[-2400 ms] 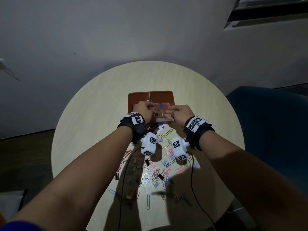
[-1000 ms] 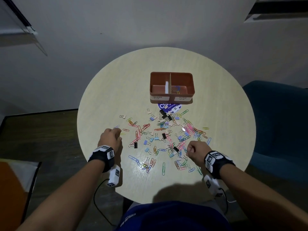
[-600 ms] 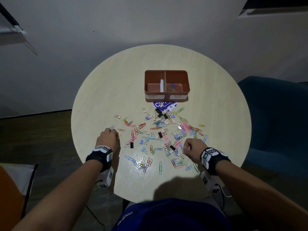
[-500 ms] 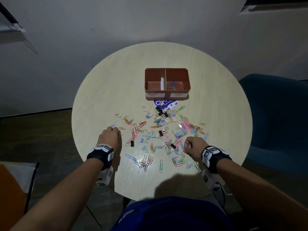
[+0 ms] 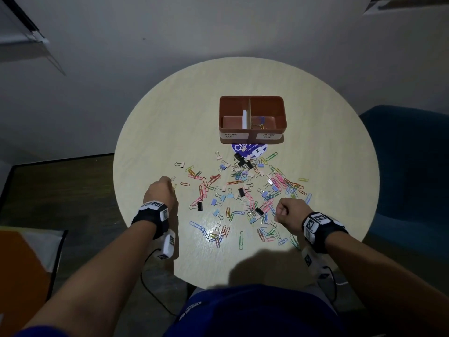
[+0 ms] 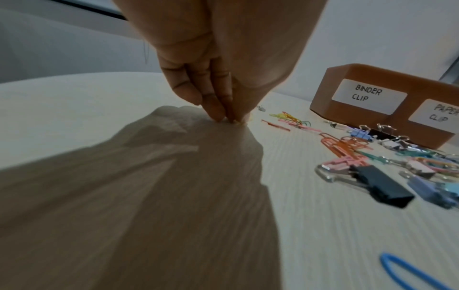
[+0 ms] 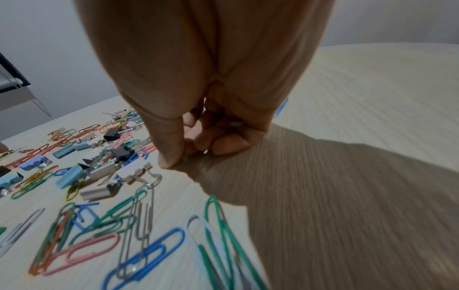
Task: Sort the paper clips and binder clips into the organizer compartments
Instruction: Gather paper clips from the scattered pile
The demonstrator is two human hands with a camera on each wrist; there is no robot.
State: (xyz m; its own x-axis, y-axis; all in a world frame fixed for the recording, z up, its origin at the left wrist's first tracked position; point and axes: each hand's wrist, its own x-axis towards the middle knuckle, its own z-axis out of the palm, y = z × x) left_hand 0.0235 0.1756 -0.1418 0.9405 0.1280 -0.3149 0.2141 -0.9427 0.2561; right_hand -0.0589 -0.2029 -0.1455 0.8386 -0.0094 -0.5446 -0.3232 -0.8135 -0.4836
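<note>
A brown two-part organizer [image 5: 251,131] stands at the table's far middle, labelled BINDER CLIP on the left and PAPER CLIP on the right [image 6: 323,94]. A few paper clips [image 5: 258,122] lie in its right compartment. Several coloured paper clips and binder clips [image 5: 243,190] are scattered in front of it. At the pile's left edge my left hand [image 5: 170,183] pinches a pale yellow paper clip [image 6: 249,119] against the table [image 6: 232,119]. By the pile's near right, my right hand [image 5: 277,214] is curled, thumb tip on the table [image 7: 185,155], with a small silvery clip [image 7: 236,124] glinting inside its fingers.
A round purple sticker [image 5: 247,149] lies under the organizer's front. A black binder clip [image 6: 382,182] lies right of my left hand. Green and blue paper clips [image 7: 149,251] lie near my right wrist. A blue chair [image 5: 413,178] stands right of the round table [image 5: 170,113].
Both hands were at the organizer 2.4 s ago and have come back to the pile. Over the last second they stay almost in place, each fingering a clip.
</note>
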